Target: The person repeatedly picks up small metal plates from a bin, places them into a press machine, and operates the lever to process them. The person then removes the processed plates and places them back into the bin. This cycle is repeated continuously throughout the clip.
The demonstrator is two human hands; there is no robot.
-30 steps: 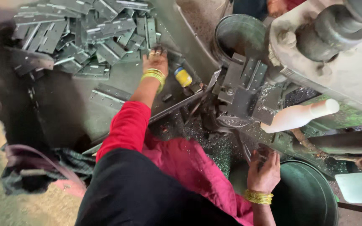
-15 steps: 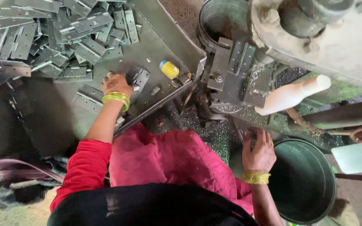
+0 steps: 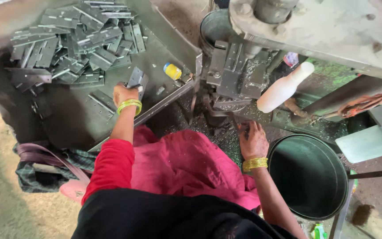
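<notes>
My left hand (image 3: 124, 94), with yellow bangles at the wrist, is closed around a grey metal hinge plate (image 3: 138, 79) just above the slanted metal tray (image 3: 155, 57). A heap of similar hinge plates (image 3: 76, 42) lies on the tray's far left. My right hand (image 3: 253, 140), also with yellow bangles, rests palm down on the chip-strewn ledge below the press die (image 3: 233, 73); whether it grips a part I cannot tell. A white lever handle (image 3: 284, 88) sticks out from the press.
A small yellow and blue can (image 3: 172, 71) lies on the tray near the press. A dark green round bucket (image 3: 308, 175) stands at the right, another drum (image 3: 215, 26) behind the die. A bag with a strap (image 3: 40, 166) lies at the left. Pink cloth covers my lap.
My left hand drew back from the heap toward me, now holding a hinge plate. My right hand stayed on the ledge below the die. The view shifted.
</notes>
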